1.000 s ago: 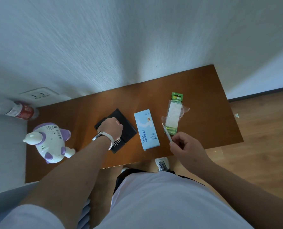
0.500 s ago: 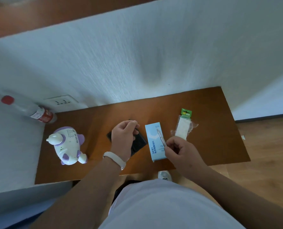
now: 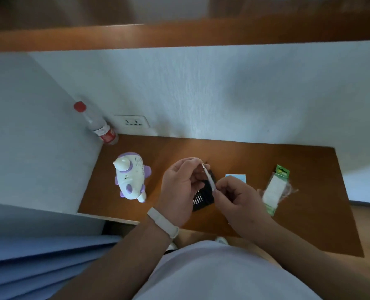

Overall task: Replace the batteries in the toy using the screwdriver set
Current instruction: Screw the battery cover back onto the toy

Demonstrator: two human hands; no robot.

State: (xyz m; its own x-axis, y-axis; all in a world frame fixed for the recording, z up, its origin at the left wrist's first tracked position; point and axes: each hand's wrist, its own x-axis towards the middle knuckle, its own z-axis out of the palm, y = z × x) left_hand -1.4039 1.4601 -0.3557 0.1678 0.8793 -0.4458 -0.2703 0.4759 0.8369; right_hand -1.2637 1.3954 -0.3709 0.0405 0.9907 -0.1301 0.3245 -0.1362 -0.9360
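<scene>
A white and purple toy (image 3: 131, 177) stands on the brown table (image 3: 309, 213) at the left. My right hand (image 3: 238, 195) grips a thin silver screwdriver handle (image 3: 210, 179) that points up and left. My left hand (image 3: 181, 187) pinches the handle's top end with its fingertips; whether a bit sits there is too small to tell. Below both hands lies the open black bit case (image 3: 202, 197) with a row of bits. A blue box (image 3: 237, 177) is partly hidden behind my right hand. A battery pack (image 3: 275, 189) in clear and green wrapping lies to the right.
A clear bottle (image 3: 97, 124) with a red cap leans in the back left corner by a wall socket (image 3: 133, 122). White walls close the table at back and left. A wooden ledge (image 3: 179, 37) runs above. Blue fabric (image 3: 39, 260) lies at lower left.
My left hand left the black case and rose to the tip of the screwdriver handle. My right hand brought the handle left, over the case. The camera tilted up.
</scene>
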